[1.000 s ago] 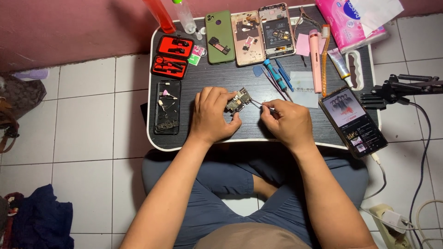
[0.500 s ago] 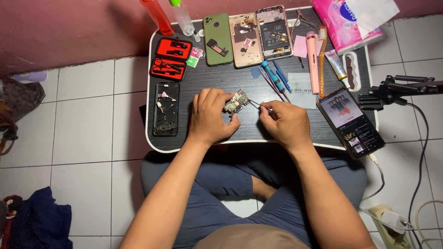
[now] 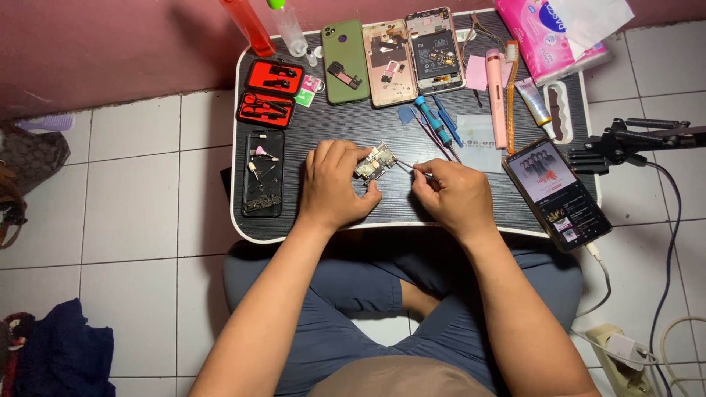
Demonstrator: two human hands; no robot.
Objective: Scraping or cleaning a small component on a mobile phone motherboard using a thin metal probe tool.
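Note:
My left hand (image 3: 334,184) grips a small phone circuit board (image 3: 375,163) just above the black lap table (image 3: 382,121). My right hand (image 3: 450,197) pinches thin metal tweezers (image 3: 409,167), whose tip touches the right edge of the board. Behind the hands lie a green phone back cover (image 3: 344,61), a gold phone frame (image 3: 387,53) and an opened phone (image 3: 434,50) with its insides showing. Blue screwdrivers (image 3: 435,122) lie just beyond my right hand.
A red tool case (image 3: 268,92) and a black tray with small parts (image 3: 262,173) sit at the table's left. A lit phone (image 3: 557,192) lies at the right edge. A pink tool (image 3: 496,95), tissue pack (image 3: 548,37), bottles (image 3: 250,26) and a black stand arm (image 3: 636,140) surround them. White tiled floor lies around.
Both hands stay on the board and tweezers with only slight shifts. The camera view has drifted a little.

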